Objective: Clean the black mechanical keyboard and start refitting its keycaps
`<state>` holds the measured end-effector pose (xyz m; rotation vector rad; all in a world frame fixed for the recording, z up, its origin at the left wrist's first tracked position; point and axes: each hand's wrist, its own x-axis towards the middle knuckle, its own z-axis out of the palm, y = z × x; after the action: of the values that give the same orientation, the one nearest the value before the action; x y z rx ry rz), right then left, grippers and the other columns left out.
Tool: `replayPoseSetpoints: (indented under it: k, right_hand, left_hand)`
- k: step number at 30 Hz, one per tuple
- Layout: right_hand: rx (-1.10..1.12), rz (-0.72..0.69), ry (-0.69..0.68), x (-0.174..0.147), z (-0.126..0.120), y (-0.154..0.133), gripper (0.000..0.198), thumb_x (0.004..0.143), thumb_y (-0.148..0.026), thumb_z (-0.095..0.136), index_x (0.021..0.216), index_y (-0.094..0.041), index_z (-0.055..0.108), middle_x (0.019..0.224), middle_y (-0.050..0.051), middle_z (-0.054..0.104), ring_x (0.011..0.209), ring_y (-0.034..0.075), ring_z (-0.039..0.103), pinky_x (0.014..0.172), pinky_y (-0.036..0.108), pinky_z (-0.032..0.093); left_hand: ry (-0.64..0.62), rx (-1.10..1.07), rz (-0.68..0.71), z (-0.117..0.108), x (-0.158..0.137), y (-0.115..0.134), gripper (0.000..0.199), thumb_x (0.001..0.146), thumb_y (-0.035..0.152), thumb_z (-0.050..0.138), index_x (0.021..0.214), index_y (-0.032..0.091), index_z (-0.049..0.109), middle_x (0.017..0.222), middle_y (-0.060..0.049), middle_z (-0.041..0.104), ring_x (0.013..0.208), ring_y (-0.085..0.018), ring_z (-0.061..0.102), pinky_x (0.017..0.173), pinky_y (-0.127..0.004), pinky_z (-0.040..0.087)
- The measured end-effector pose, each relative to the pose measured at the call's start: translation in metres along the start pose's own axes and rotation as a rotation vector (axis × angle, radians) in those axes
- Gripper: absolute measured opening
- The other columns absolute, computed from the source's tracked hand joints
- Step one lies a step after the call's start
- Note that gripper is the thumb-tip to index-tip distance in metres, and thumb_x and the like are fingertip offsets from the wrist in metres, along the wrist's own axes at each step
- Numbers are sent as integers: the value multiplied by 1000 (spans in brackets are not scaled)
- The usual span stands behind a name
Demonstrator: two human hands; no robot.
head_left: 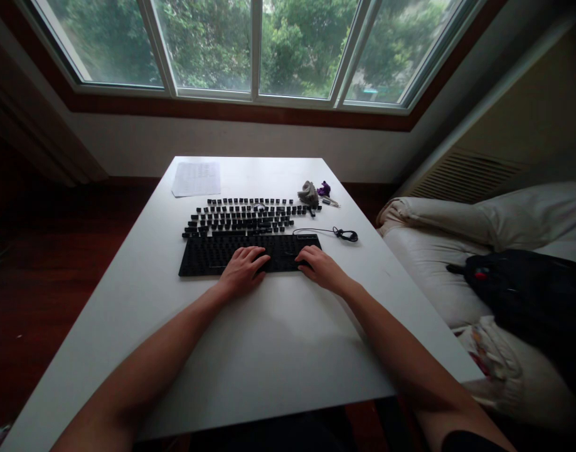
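Observation:
A black keyboard (206, 256) lies on the white table, its keycaps apparently off over much of its surface. My left hand (243, 270) rests across its middle, palm down, with the fingers stretched out and a little apart. Over the right end lies my right hand (322, 267), fingers bent on the keys area and the thumb apart from them near the front edge. Neither hand visibly lifts anything, though what is under the fingertips is hidden. Just behind the keyboard, loose black keycaps (241, 215) stand in several rows.
A coiled black cable (347, 235) lies right of the keyboard. Farther back are a grey cloth (309, 193), a purple bundle (324, 188) and small thin tools (332, 202). Printed paper (197, 179) lies at the back left. A sofa (424, 263) with a black bag (528, 289) stands right.

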<state>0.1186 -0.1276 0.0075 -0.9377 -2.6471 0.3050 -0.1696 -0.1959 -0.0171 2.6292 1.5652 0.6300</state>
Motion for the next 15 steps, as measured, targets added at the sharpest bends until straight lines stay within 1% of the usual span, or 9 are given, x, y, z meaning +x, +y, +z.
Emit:
replayPoseSetpoints:
  k: [6, 11, 15]
  right_hand:
    - [-10, -28, -35, 3, -1, 1, 14, 89, -14, 65, 101, -21, 63, 103, 7, 65, 99, 24, 55, 88, 39, 48]
    - [-28, -37, 2, -3, -1, 1, 14, 90, -14, 63, 102, -21, 63, 101, 8, 65, 98, 25, 55, 87, 39, 48]
    - [-15, -61, 25, -7, 2, 6, 15, 90, -15, 63, 103, -21, 65, 102, 8, 65, 98, 25, 55, 89, 41, 49]
  left_hand:
    - [1, -3, 0, -3, -1, 3, 45, 90, 31, 61, 135, 26, 59, 144, -11, 53, 134, -31, 45, 112, -53, 35]
    - [6, -13, 4, -3, 0, 7, 46, 90, 29, 61, 136, 26, 59, 144, -11, 53, 134, -31, 45, 113, -53, 35]
    - [8, -11, 3, -1, 0, 9, 47, 90, 29, 61, 136, 27, 58, 145, -10, 53, 135, -31, 45, 113, -53, 35]
